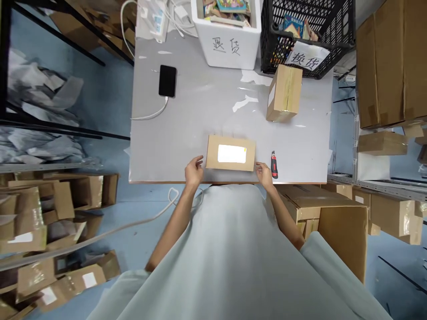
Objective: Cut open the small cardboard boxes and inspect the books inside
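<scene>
A small cardboard box (213, 153) lies near the front edge of the table, with a bright white label (231, 154) on its top face. Just off its left end is my left hand (194, 171), holding nothing, its fingers loosely bent and apart. My right hand (264, 174) rests by the lower right corner of the box, fingers slightly curved and open. Whether its fingertips touch the cardboard I cannot tell. A red and black utility knife (274, 165) lies close to the right of that hand.
A taped carton (284, 94) stands at the table's right rear. Behind are a white bin (230, 46) and a black crate (307, 42) with books. A phone (167, 81) on a cable lies left. Below the table's right front sits an open carton (343, 240).
</scene>
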`<action>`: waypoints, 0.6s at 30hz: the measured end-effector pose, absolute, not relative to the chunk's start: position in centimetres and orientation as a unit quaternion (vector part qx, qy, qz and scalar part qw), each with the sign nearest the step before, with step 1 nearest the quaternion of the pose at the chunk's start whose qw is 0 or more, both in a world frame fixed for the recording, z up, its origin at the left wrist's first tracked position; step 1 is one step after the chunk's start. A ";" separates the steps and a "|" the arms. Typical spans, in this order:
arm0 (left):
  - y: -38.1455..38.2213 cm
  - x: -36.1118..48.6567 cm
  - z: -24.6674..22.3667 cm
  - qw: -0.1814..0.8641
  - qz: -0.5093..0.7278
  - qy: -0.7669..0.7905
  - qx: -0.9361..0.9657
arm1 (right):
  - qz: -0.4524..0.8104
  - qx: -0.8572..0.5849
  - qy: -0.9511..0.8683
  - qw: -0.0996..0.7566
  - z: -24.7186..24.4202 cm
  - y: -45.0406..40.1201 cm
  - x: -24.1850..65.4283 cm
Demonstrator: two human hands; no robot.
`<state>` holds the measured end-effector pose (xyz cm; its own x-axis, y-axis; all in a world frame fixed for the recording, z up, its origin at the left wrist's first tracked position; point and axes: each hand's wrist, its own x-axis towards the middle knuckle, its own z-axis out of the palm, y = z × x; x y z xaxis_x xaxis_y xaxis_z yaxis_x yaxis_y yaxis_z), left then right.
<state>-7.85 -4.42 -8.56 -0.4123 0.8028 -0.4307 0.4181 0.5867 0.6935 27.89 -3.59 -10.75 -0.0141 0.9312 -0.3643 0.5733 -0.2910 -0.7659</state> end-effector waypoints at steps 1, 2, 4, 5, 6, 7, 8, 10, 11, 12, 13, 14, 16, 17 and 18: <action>-3.7 -7.6 -8.3 0.356 0.272 0.809 0.381 | 0.431 -0.675 -0.558 0.219 -10.6 -2.9 28.5; -2.8 -7.3 -7.9 0.326 0.298 0.811 0.385 | 0.419 -0.679 -0.555 0.237 -10.3 -2.0 29.1; -0.2 -5.9 -7.2 0.288 0.345 0.795 0.406 | 0.387 -0.691 -0.547 0.271 -9.6 0.4 30.5; 1.5 -4.9 -6.9 0.286 0.363 0.778 0.426 | 0.369 -0.698 -0.543 0.287 -9.2 1.9 31.1; 3.4 -3.6 -6.5 0.289 0.377 0.758 0.447 | 0.348 -0.707 -0.537 0.300 -8.7 3.6 31.6; 5.4 -2.1 -6.1 0.296 0.389 0.735 0.469 | 0.326 -0.717 -0.533 0.310 -8.1 5.6 32.0; 7.6 -0.3 -5.6 0.306 0.399 0.712 0.491 | 0.303 -0.727 -0.529 0.317 -7.5 7.7 32.3; 12.1 3.9 -4.8 0.333 0.403 0.670 0.527 | 0.260 -0.747 -0.524 0.316 -6.1 12.2 32.5; 14.3 6.1 -4.3 0.351 0.397 0.655 0.539 | 0.244 -0.758 -0.521 0.308 -5.3 14.5 32.4; 16.4 8.4 -3.9 0.372 0.385 0.642 0.549 | 0.232 -0.770 -0.516 0.295 -4.6 16.7 32.1; 18.3 10.6 -3.6 0.396 0.361 0.630 0.562 | 0.225 -0.783 -0.507 0.280 -3.9 18.7 31.8; 19.9 12.5 -3.2 0.418 0.327 0.625 0.572 | 0.223 -0.796 -0.496 0.264 -3.2 20.6 31.3; 22.5 15.7 -2.8 0.436 0.280 0.623 0.586 | 0.237 -0.817 -0.471 0.232 -2.2 23.6 30.4; 23.5 16.8 -2.7 0.437 0.264 0.624 0.591 | 0.253 -0.824 -0.458 0.216 -1.9 24.7 30.0; 24.2 17.5 -2.7 0.436 0.252 0.626 0.596 | 0.271 -0.829 -0.447 0.199 -1.7 25.7 29.6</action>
